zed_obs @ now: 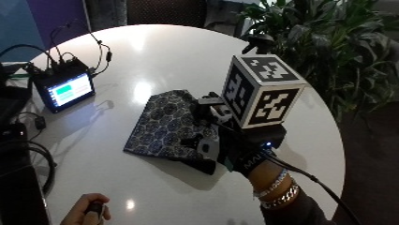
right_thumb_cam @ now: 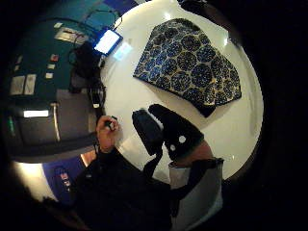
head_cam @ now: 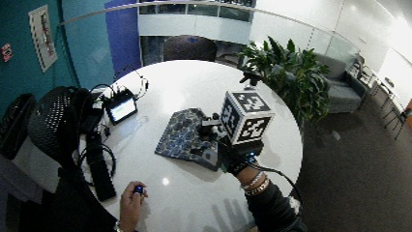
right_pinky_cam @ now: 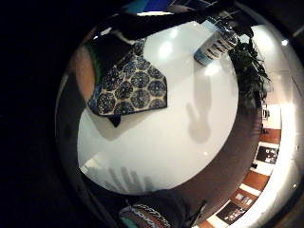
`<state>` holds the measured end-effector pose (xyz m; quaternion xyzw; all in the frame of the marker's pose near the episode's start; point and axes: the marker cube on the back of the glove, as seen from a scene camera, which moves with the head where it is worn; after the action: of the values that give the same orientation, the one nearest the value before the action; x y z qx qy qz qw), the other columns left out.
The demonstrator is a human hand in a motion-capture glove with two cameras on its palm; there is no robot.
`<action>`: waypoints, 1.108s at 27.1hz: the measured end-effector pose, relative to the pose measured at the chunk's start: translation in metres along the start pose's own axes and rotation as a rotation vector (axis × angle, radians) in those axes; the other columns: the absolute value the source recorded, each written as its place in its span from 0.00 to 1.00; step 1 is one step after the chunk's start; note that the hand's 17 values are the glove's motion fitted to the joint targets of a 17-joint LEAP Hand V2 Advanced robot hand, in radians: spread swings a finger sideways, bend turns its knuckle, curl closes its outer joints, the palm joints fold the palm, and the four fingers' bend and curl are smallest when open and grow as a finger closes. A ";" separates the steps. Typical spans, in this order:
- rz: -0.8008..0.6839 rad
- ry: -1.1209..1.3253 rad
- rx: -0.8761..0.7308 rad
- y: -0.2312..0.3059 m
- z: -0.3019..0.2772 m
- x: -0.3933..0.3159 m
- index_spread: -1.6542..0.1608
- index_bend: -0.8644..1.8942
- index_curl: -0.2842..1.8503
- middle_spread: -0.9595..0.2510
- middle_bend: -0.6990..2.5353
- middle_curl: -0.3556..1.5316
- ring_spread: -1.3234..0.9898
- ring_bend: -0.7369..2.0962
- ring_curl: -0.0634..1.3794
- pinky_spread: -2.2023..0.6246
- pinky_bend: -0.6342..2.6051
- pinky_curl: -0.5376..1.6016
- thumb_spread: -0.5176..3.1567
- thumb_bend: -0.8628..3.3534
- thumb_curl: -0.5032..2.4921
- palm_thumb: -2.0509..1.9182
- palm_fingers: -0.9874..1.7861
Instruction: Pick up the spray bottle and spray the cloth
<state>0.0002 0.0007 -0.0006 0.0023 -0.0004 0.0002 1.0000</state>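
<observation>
- The bottle (right_pinky_cam: 216, 45) is standing at the table's far edge, just beside the plant (zed_obs: 324, 42) and well apart from the hand. Nothing is touching it.
- It is showing a pale body ringed with darker bands and a dark trigger head. In the outside view only that dark head is reading clearly, so its material cannot be told.
- The cloth (zed_obs: 165, 126) is lying flat in the middle of the table, folded into a rough rectangle. It is a soft-looking fabric printed with dark blue round medallions on a cream ground, with a dark underside peeking out at one corner.
- The right hand (zed_obs: 240, 154) is hovering over the cloth's near edge. Its gloved fingers (right_thumb_cam: 163, 127) are reaching out nearly straight and holding nothing.
- As a judgement, the task is only beginning: the pick-up is not yet done, and the reach across the table, the grasp and the spraying are all left.
- The table (zed_obs: 187, 51) is round, white and glossy, throwing back ceiling lights.
- The bare left hand (zed_obs: 87, 211) is resting near the front edge, pinching a small dark object.
- A small screen (zed_obs: 62, 89) with cables is sitting at the table's side.
</observation>
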 end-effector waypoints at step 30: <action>0.507 -0.130 0.264 -0.075 0.006 0.134 0.70 0.38 0.26 0.81 0.26 0.30 0.56 0.35 0.18 0.87 0.32 0.38 0.45 0.23 0.23 0.65 0.54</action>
<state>0.1338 -0.0743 0.0053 0.1323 -0.0651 0.2501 0.9569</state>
